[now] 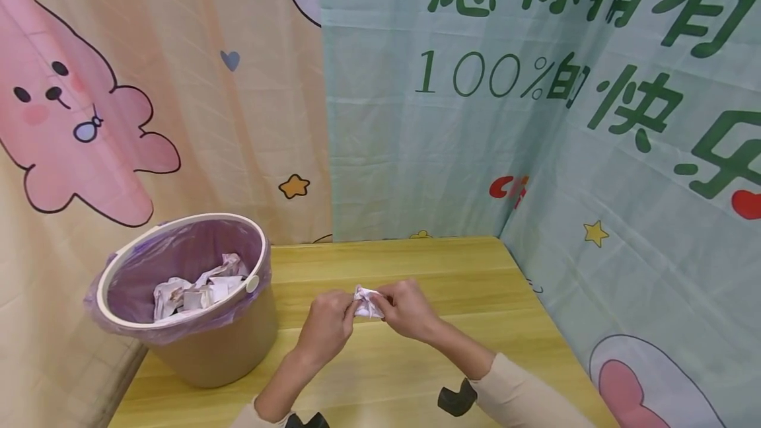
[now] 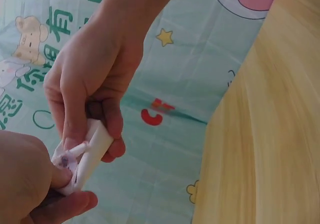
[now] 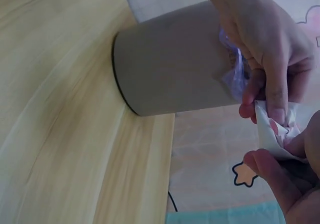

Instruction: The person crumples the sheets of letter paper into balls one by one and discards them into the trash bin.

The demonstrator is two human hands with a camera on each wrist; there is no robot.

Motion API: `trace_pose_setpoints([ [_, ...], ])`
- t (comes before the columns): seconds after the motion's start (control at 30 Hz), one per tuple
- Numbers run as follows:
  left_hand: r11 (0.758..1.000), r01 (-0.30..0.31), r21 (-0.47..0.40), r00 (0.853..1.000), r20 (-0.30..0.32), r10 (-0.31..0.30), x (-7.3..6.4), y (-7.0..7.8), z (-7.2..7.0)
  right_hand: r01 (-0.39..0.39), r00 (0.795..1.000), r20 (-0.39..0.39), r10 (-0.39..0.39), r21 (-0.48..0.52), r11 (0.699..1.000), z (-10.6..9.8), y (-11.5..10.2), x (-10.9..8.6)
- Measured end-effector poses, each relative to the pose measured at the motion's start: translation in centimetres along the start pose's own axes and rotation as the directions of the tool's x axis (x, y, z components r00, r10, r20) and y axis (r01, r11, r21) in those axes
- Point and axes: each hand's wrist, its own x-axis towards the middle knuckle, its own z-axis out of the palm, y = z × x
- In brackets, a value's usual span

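A small crumpled piece of white paper with pinkish-purple print (image 1: 369, 302) is stretched between both hands, raised over the table. On its left side, my left hand (image 1: 328, 323) pinches it between thumb and fingers. The right hand (image 1: 409, 309) grips the opposite side the same way, thumb on top. Seen in the left wrist view, the paper (image 2: 95, 146) is folded, with a gap along its upper edge where thumbs press in. From the right wrist view, the folded paper (image 3: 270, 139) shows a plain white outer face.
A beige bin (image 1: 220, 355) stands left of the hands on the wooden table (image 1: 386, 388). Its purple plastic liner (image 1: 137, 289) hangs over the rim, and crumpled papers (image 1: 205, 286) lie inside. Printed curtains (image 1: 404, 150) surround the table's back and sides.
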Motion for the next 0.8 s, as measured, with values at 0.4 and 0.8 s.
trace_pose_setpoints([
  [0.4,0.976,0.019,0.215,0.993,-0.114,0.005,-0.7,1.4,2.1,0.029,0.956,-0.272,-0.111,-0.288,0.957,3.5,-0.7,-0.6],
  [0.8,0.933,0.228,-0.279,0.953,-0.133,-0.273,-0.3,-0.9,0.8,-0.196,0.974,0.193,0.12,0.448,0.872,-0.3,0.6,-0.4],
])
